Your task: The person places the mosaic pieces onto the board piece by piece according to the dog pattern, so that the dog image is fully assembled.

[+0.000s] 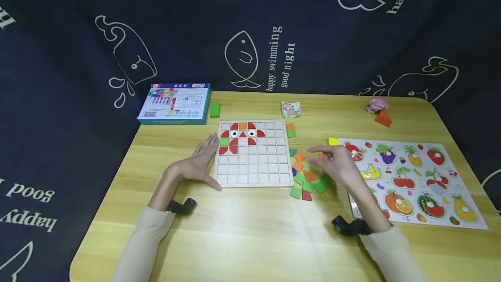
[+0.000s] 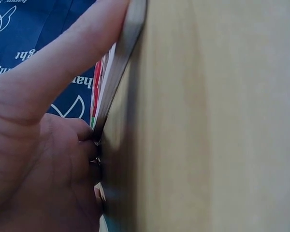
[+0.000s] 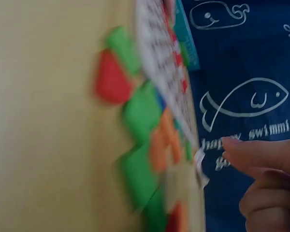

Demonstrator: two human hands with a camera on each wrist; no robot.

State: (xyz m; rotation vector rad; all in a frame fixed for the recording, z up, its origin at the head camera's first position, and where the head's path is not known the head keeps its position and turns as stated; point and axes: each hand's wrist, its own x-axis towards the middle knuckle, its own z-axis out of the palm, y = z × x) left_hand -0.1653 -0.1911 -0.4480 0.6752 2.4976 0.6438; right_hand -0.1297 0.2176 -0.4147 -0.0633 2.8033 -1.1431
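A white gridded board (image 1: 252, 164) lies on the table, with red, orange and green tiles and two eye tiles (image 1: 252, 133) set into its upper left. My left hand (image 1: 197, 160) rests along the board's left edge, fingers straight and spread, thumb at the near corner. In the left wrist view that thumb (image 2: 63, 63) lies against the board's side. Over the loose tiles right of the board is my right hand (image 1: 337, 164), index finger stretched toward the board, other fingers curled in. Nothing shows between its fingertips in the right wrist view. Green tiles (image 1: 307, 186) and orange tiles (image 1: 309, 176) lie below it.
A fruit picture board (image 1: 422, 206) lies at the right, a yellow block (image 1: 333, 141) at its corner. Behind stand a blue box (image 1: 176, 103), a green block (image 1: 215, 110), a small picture card (image 1: 291, 109), a purple toy (image 1: 377, 105) and a red block (image 1: 383, 118).
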